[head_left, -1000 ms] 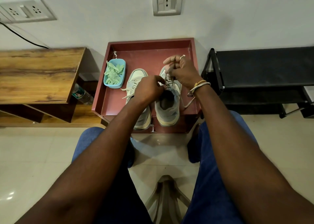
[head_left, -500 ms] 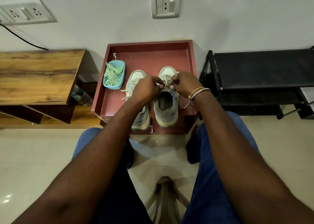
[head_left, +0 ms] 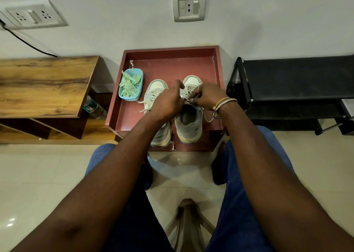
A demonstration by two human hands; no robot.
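Head view: both hands work at one grey shoe (head_left: 188, 125), which stands on the red desk (head_left: 217, 75) with its heel at the near edge and its toe toward the far edge, closer to the right edge than the left. The right hand (head_left: 207, 96) is clenched over the shoe's tongue, thumb and fingertips pinching the lace (head_left: 188, 93) just above the opening. The left hand (head_left: 168, 102) meets it from the other side, fingers curled and gripping the same lace, the forefinger raised. The two hands almost touch. A loose lace end (head_left: 208, 118) trails off the shoe toward the right edge. Bangles (head_left: 224, 102) ring the right wrist.

The second shoe (head_left: 155, 93) stands just beside the first on its left, partly under the left wrist, its heel past the near edge and its laces loose. By the left edge sits a blue tub (head_left: 127, 98) of pale green strips (head_left: 129, 85).

Off the desk: a wooden bench (head_left: 44, 85) to the left with a bottle (head_left: 94, 107) under it, and a black rack (head_left: 297, 79) to the right.
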